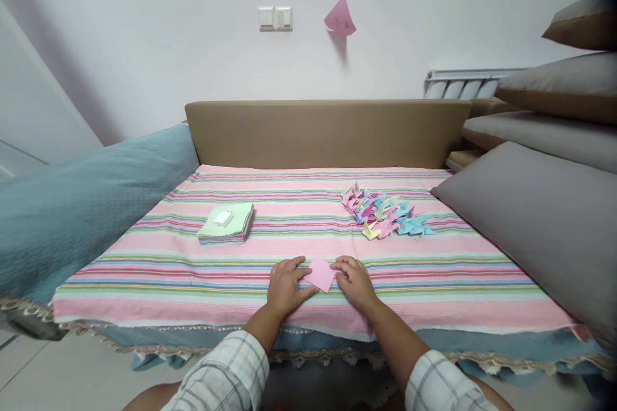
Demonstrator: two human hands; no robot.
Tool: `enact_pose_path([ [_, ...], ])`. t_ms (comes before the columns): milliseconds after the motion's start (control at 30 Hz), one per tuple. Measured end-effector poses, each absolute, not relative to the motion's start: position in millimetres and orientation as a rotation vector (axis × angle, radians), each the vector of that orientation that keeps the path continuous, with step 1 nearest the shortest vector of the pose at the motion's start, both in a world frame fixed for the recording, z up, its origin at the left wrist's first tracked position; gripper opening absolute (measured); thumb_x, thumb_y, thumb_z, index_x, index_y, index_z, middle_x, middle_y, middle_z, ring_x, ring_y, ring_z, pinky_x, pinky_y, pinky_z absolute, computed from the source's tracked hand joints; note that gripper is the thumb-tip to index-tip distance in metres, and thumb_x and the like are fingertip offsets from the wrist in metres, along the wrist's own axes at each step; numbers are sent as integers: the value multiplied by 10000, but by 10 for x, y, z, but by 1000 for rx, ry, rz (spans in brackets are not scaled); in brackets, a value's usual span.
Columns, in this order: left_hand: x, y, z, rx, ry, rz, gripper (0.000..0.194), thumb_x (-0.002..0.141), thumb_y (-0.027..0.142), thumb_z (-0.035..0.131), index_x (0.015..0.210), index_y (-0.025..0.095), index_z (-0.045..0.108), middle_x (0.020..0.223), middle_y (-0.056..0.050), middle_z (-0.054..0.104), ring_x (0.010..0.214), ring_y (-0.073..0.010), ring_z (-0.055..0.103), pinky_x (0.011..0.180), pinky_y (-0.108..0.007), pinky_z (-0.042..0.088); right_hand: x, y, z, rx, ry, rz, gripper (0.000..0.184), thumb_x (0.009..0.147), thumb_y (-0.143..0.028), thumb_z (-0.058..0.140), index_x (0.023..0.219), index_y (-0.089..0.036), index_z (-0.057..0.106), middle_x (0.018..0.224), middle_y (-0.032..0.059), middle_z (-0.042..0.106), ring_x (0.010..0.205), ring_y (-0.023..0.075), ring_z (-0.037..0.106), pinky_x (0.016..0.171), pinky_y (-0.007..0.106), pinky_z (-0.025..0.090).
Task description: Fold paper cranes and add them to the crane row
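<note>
Your left hand (292, 284) spreads thumb and fingers at the left of the pink paper (321, 275) between your hands, and your right hand (355, 281) meets its right corner, pinching or not I cannot tell, likely to steady it. Beyond your left sits a paper stack (240, 219), its white block (223, 218) perhaps a weight; folded pieces (384, 212) lie beyond your right, apparently set aside.

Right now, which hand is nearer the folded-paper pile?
Right: the right hand is on the near side of the folded-paper pile, by its left end; the left hand is farther away, leftward.
</note>
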State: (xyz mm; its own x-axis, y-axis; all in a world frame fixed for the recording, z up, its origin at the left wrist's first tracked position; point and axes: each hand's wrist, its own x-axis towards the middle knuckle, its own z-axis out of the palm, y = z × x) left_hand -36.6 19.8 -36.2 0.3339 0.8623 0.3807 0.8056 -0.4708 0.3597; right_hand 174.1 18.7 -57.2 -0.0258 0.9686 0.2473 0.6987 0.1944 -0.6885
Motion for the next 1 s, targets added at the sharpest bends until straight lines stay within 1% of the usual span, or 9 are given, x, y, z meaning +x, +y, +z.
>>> enact_pose_path([
  [67,-371,194,-360,2492,1543,807,401,623,488,727,980,309,690,1205,-26,606,1066,-266,526,928,-440,360,1740,184,-568,-1573,-1792,505,346,725,-174,448,968,-259,678,1117,27,575,1073,211,479,930,360,349],
  [200,-370,188,-362,2499,1512,831,250,748,451,636,936,300,702,1126,-18,653,1020,-233,549,915,-417,368,1735,176,-557,-1572,-1799,502,344,730,-178,450,974,-265,676,1115,25,575,1067,210,479,928,358,345],
  [267,-367,189,-364,2480,1526,851,257,774,445,606,962,293,693,1119,-21,655,1010,-225,551,911,-409,376,1734,173,-553,-1571,-1799,501,343,735,-178,447,972,-267,678,1116,23,574,1068,208,478,929,358,343],
  [400,-358,196,-370,2467,1602,878,371,723,410,661,1069,278,651,1186,-40,611,1043,-247,527,923,-420,382,1738,167,-543,-1564,-1806,510,337,766,-198,431,983,-269,680,1128,25,569,1082,214,471,929,366,339],
  [533,-352,209,-385,2480,1616,853,371,704,393,674,1057,280,657,1198,-39,601,1046,-265,522,906,-436,395,1739,157,-525,-1544,-1813,507,293,813,-292,447,981,-263,685,1121,38,575,1074,223,480,928,371,338],
  [667,-348,218,-405,2480,1625,864,405,682,397,690,1071,289,649,1221,-37,586,1057,-278,515,892,-447,405,1726,149,-515,-1550,-1811,468,269,774,-374,545,971,-261,688,1109,50,583,1061,237,491,928,375,341],
  [900,-358,227,-423,2416,1584,948,402,663,364,711,1050,273,650,1196,-38,607,1050,-267,527,905,-443,399,1725,155,-543,-1550,-1818,438,268,747,-374,591,968,-254,684,1106,50,585,1058,235,494,931,378,345],
  [1000,-368,256,-422,2348,1557,994,337,637,305,727,965,256,667,1186,-39,614,1055,-252,536,918,-429,395,1728,155,-554,-1541,-1815,423,272,744,-380,594,970,-257,680,1103,47,588,1055,235,497,927,381,349],
])
